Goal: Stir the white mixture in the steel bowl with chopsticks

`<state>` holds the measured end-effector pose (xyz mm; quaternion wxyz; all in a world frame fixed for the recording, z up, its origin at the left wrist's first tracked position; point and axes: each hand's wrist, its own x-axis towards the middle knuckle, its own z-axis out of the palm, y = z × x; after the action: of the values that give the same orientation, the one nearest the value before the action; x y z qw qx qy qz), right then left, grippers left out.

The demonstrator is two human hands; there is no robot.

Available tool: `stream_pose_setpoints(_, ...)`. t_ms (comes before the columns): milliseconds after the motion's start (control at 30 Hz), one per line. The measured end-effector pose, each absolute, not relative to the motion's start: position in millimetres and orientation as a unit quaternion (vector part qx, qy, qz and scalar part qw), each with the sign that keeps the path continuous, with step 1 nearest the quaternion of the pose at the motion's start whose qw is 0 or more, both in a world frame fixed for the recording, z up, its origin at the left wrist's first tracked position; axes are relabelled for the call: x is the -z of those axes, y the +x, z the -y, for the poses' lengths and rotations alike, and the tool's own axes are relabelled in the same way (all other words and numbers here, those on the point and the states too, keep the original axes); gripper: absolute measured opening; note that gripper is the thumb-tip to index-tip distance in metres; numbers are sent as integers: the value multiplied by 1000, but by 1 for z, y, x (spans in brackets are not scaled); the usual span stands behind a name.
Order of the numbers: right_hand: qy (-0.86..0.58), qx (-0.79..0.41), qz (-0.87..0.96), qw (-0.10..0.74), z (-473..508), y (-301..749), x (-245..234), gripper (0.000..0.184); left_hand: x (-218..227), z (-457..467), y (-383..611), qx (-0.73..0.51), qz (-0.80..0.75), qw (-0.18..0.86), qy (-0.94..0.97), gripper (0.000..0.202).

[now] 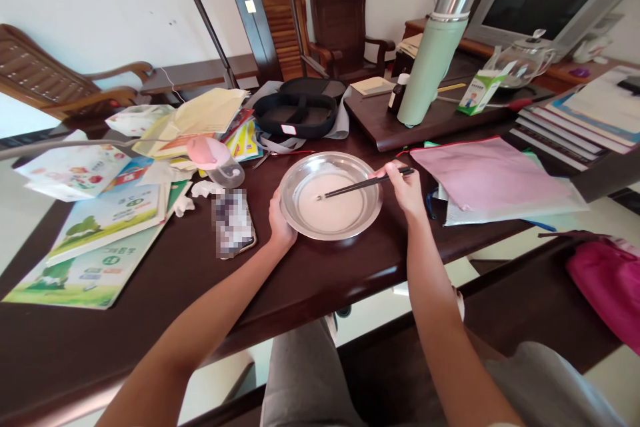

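Note:
A shallow stainless steel bowl (370, 203) sits before me on the dark wooden table. Pale, milky liquid (333, 213) covers its bottom. My left hand (281, 221) grips the bowl's left side, its fingers partly hidden by the rim. In my right hand (403, 188) is a pair of black chopsticks (357, 185), fingers closed round the upper end. They slant down to the left over the bowl, and their tips touch the liquid near its middle. A phone (234, 223) with a blurred screen lies left of my left hand.
Booklets (100, 227), crumpled tissues and a pink-lidded cup (215, 160) lie to the left. Behind the bowl is an open black case (295, 113). A tall green thermos (433, 67) stands at the back right, with a pink zip pouch (495, 173) nearer me.

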<state>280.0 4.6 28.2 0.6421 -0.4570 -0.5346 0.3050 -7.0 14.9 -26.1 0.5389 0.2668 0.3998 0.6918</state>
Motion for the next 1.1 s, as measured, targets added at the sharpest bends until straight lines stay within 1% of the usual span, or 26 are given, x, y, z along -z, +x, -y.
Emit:
stream_pose_setpoints(133,-464,-273,482,691,-6,285,-28,73,25,-14,-8,-690,-406,536,267,34)
stream_pose_setpoints(333,-459,-319,539,630,-2,280,-29,71,27,-16,-6,-695,-403,538,254,37)
stream_pose_setpoints(533,-470,-280,486,682,-6,284,-27,75,27,-15,-7,-690,-419,528,264,39)
stream_pose_setpoints(667,-462,-312,532,637,-3,282,-27,72,27,-15,-8,-690,-413,537,256,37)
stream_pose_setpoints(733,-458,-314,539,633,-3,281,-28,70,27,-15,-8,-691,-408,541,253,35)
stream_pose_setpoints(900,-462,-270,466,704,-5,284,-28,72,23,-13,-7,-691,-404,541,258,34)
stream_pose_setpoints(967,-462,-279,479,693,-4,283,-28,72,23,-13,-7,-690,-408,540,257,35)
stream_pose_setpoints(1100,-449,-310,545,637,-2,280,-29,69,24,-13,-7,-691,-408,538,256,32)
